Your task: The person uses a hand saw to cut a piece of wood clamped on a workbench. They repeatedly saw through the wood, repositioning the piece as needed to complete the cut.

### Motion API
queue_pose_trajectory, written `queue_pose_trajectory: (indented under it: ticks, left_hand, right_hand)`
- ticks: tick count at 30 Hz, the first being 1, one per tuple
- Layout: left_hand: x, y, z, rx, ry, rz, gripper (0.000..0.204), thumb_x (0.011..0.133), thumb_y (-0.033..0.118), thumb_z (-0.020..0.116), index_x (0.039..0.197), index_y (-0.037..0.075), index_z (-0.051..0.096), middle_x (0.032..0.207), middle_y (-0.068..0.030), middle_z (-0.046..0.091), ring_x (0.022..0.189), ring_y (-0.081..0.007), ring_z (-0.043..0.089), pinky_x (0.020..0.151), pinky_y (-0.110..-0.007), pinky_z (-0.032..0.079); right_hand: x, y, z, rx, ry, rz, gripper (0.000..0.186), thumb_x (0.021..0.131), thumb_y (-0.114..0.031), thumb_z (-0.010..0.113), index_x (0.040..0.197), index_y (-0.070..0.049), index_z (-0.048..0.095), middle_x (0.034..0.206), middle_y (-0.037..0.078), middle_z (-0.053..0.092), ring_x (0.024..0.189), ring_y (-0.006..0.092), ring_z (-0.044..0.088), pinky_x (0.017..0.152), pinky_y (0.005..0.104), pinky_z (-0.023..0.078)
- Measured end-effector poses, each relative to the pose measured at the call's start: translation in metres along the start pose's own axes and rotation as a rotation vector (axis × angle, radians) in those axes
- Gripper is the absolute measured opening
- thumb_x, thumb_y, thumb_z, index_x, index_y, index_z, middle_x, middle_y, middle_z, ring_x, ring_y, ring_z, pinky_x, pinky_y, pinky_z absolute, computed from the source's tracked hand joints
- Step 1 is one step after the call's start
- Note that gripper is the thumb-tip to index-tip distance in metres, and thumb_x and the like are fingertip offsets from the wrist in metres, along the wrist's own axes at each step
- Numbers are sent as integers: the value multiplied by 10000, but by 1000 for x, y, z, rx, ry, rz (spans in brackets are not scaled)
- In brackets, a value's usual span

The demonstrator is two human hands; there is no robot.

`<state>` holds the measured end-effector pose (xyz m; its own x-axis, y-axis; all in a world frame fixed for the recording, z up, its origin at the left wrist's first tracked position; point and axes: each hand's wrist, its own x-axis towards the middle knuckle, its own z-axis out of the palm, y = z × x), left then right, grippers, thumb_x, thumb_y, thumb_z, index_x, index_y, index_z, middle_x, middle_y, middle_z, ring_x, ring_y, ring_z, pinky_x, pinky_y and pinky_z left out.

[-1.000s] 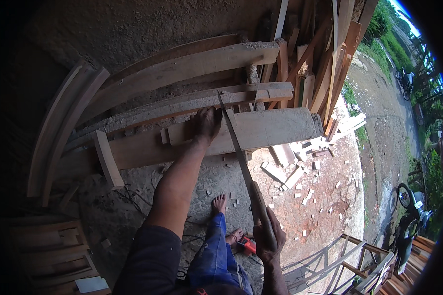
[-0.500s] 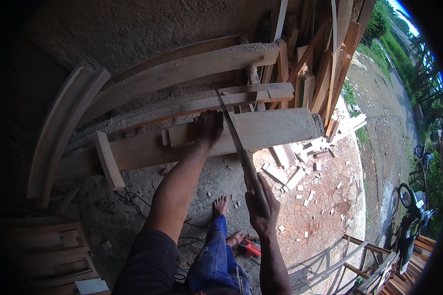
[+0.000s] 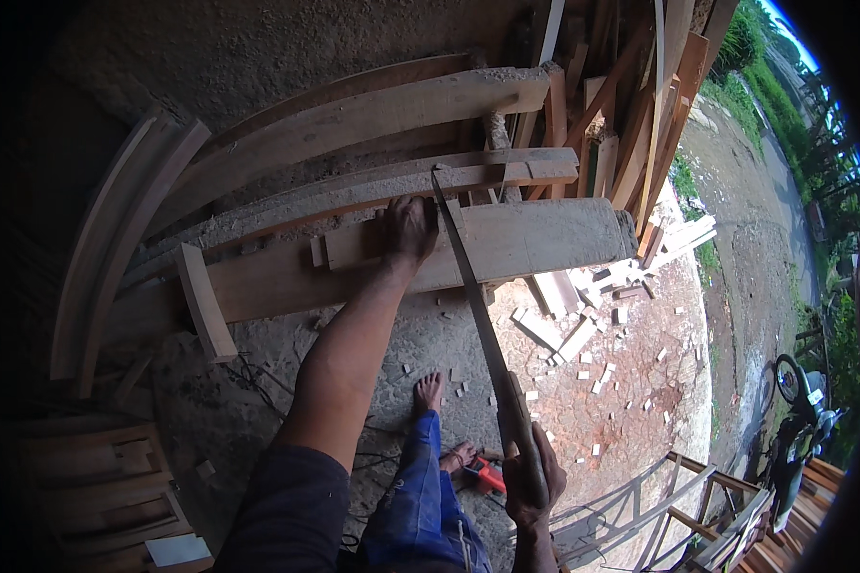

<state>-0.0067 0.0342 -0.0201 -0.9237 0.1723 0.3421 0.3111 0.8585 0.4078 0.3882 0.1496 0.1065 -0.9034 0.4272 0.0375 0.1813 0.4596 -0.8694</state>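
Note:
My right hand [image 3: 533, 482] is wrapped round the wooden handle of a handsaw [image 3: 480, 306]. Its long blade slants up and away, with the tip out over the narrow beam [image 3: 535, 170]. My left hand [image 3: 411, 229] grips a short wooden board [image 3: 354, 245] and presses it down on a wide plank [image 3: 535, 234]. Beside that hand, the saw blade runs along the right part of the short board, close to my fingers. The contact between the teeth and the wood is too fine to make out.
A loose wooden piece [image 3: 205, 304] lies across the plank at left. Offcuts [image 3: 559, 329] litter the ground at right. Boards [image 3: 631, 134] lean at the back. A red power tool [image 3: 487, 475] lies by my foot. A motorcycle [image 3: 807, 411] stands at far right.
My right hand has drawn the saw back toward me, down and slightly right. My left hand stays on the short board; the whole view has shifted slightly.

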Motion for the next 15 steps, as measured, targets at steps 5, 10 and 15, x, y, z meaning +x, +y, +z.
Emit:
queue_pose_trajectory:
  ticks: [5,10,15]
  left_hand:
    - [0,8,-2,68,-57,69,217,914,222,526,847,71,667,943,-150,680,992,-350,618,867,-520,450]
    - [5,2,1,149,-135,80,194,901,212,541,853,75,669,916,-146,676,970,-350,627,839,-537,473]
    - [0,-5,5,53,54,30,194,890,230,555,871,73,667,940,-142,669,993,-348,613,871,-524,462]
  right_hand:
    - [29,10,24,-62,30,-126,591,853,-145,751,1374,12,520,1190,205,683,1035,276,713,842,350,562]
    - [127,-10,75,183,-41,-31,570,895,-150,715,1419,-88,498,1221,191,673,1074,278,695,886,335,536]
    - [-24,29,6,-95,-5,-22,520,898,-187,702,1355,8,549,1172,165,693,933,220,716,800,348,563]
